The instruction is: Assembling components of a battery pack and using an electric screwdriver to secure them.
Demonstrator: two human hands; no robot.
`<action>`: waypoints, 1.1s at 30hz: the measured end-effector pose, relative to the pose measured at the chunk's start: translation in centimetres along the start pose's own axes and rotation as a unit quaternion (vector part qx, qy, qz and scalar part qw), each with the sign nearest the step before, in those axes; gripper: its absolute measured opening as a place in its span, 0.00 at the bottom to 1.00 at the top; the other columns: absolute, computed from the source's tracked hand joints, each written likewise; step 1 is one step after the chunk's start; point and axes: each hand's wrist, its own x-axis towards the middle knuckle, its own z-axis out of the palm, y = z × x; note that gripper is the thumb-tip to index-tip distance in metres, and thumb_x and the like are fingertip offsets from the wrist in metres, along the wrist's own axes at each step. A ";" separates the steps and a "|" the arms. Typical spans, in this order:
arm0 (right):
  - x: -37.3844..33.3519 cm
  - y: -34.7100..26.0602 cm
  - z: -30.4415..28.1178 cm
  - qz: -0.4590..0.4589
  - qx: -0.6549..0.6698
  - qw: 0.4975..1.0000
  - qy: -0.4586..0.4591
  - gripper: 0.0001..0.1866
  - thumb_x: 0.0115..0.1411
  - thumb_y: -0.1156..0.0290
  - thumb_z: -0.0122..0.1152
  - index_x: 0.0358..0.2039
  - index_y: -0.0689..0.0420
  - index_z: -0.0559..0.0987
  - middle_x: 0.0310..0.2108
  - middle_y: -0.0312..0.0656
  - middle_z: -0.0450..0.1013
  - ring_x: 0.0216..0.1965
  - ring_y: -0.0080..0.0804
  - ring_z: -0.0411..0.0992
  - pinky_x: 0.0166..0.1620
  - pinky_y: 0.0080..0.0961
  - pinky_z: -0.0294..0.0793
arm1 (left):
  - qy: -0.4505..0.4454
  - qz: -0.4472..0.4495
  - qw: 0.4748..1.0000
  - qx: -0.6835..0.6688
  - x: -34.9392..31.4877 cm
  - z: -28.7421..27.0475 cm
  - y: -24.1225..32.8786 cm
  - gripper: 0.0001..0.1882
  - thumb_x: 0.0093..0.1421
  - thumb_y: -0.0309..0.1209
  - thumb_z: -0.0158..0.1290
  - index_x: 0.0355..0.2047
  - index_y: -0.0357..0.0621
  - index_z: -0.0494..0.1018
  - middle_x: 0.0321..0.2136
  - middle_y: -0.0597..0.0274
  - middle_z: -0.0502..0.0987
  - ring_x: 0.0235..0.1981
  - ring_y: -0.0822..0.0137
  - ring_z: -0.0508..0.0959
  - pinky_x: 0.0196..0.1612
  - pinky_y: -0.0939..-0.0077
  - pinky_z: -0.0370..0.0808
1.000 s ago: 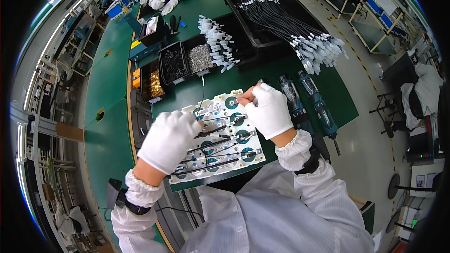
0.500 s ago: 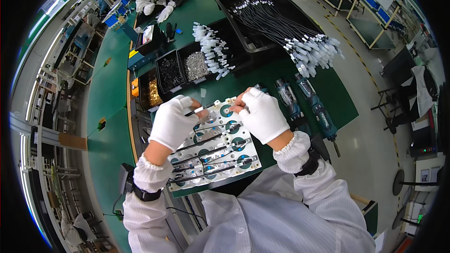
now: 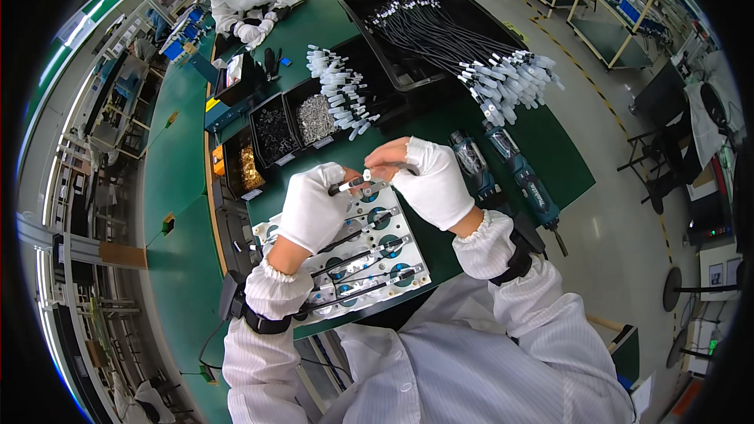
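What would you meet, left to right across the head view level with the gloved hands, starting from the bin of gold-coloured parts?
Bin of gold-coloured parts, left gloved hand, right gloved hand, one teal power screwdriver, another teal power screwdriver.

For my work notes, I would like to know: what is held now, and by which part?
The left hand holds a black cable near its white-sleeved end; whether the right hand also grips it cannot be told.

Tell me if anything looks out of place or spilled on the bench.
I see no spill. One oddity: the bit of the rightmost power driver appears to stick out past the green table, showing against the floor.
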 end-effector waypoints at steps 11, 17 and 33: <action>-0.1 -0.1 -0.2 -0.156 -0.180 0.967 -0.086 0.09 0.56 0.80 0.66 0.39 0.58 0.84 0.35 0.44 0.81 0.34 0.41 0.80 0.39 0.31 0.80 | -0.052 -0.040 0.998 -0.021 -0.2 -0.6 -0.9 0.04 0.62 0.23 0.57 0.36 0.35 0.78 0.29 0.58 0.83 0.28 0.71 0.78 0.35 0.75 0.75; -0.6 -0.1 0.1 0.117 -0.083 0.988 -0.062 0.08 0.58 0.75 0.69 0.38 0.61 0.84 0.32 0.45 0.83 0.31 0.31 0.81 0.38 0.25 0.79 | 0.063 0.084 0.963 0.249 -1.7 -2.4 2.3 0.13 0.58 0.29 0.63 0.39 0.39 0.73 0.32 0.50 0.76 0.35 0.48 0.80 0.38 0.62 0.76; -2.0 -0.8 -1.4 -0.032 -0.149 0.985 -0.085 0.09 0.54 0.80 0.70 0.37 0.58 0.85 0.32 0.43 0.82 0.35 0.35 0.82 0.37 0.28 0.80 | 0.018 0.017 0.997 0.073 -1.7 -1.7 0.2 0.05 0.61 0.19 0.52 0.33 0.35 0.78 0.26 0.58 0.78 0.28 0.67 0.77 0.37 0.77 0.74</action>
